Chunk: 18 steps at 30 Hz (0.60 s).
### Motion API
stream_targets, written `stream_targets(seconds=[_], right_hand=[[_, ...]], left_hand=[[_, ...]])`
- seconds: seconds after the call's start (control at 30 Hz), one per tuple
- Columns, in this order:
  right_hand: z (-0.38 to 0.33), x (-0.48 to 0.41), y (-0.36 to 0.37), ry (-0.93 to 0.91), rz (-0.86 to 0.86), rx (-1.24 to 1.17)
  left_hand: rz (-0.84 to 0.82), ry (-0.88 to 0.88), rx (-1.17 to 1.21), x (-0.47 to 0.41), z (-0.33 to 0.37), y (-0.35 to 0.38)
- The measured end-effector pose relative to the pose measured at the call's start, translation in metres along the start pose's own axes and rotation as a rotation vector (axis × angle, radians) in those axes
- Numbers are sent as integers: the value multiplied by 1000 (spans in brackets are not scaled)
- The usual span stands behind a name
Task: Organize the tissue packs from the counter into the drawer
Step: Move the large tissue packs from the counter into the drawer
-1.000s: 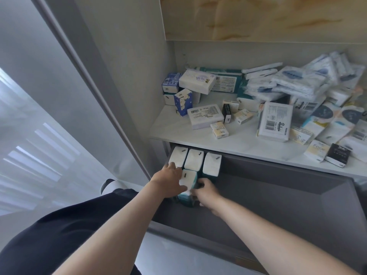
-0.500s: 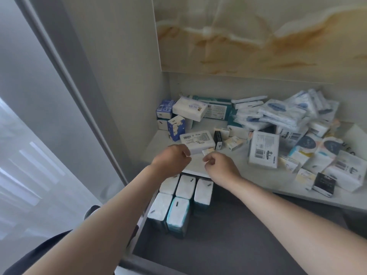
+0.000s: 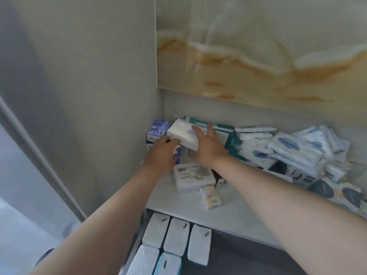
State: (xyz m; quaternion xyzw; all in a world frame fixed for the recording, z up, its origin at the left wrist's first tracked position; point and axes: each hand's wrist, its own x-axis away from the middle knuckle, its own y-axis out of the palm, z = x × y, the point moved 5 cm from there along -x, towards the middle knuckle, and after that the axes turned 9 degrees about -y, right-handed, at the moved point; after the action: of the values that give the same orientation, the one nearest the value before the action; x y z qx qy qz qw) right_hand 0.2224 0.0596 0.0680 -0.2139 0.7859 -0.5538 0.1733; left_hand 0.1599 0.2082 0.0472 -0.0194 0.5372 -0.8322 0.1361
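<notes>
So, head view: both arms reach into the far left corner of the counter point(image 3: 178, 205).
Left hand point(image 3: 161, 153): fingers curled at the near left corner of the white tissue pack point(image 3: 183, 135); grip cannot be told.
Right hand point(image 3: 208, 151): spread wide, straight fingers against that pack's right end.
Pack's place: atop a stack on the counter.
Drawer point(image 3: 248, 259): five packs point(image 3: 176, 235) upright at its left.
Loose packs point(image 3: 294, 151): heaped right.
</notes>
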Motion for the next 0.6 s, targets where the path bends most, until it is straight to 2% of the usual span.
stream_targets(seconds=[0.17, 0.27, 0.4, 0.47, 0.53, 0.6], right_hand=[[3, -21, 5, 28, 77, -31], [18, -7, 2, 107, 31, -93], [31, 23, -5, -58, -40, -95], [33, 36, -1, -139, -150, -36], [33, 41, 5, -193, -238, 32], [30, 38, 6, -203, -257, 33]], left_hand=[[37, -55, 116, 0, -11, -2], [84, -171, 97, 2, -23, -9], [162, -280, -67, 9, -30, -14], [238, -245, -100, 11, -21, -15], [304, -143, -16, 10, -4, -19], [251, 15, 50, 10, 18, -16]])
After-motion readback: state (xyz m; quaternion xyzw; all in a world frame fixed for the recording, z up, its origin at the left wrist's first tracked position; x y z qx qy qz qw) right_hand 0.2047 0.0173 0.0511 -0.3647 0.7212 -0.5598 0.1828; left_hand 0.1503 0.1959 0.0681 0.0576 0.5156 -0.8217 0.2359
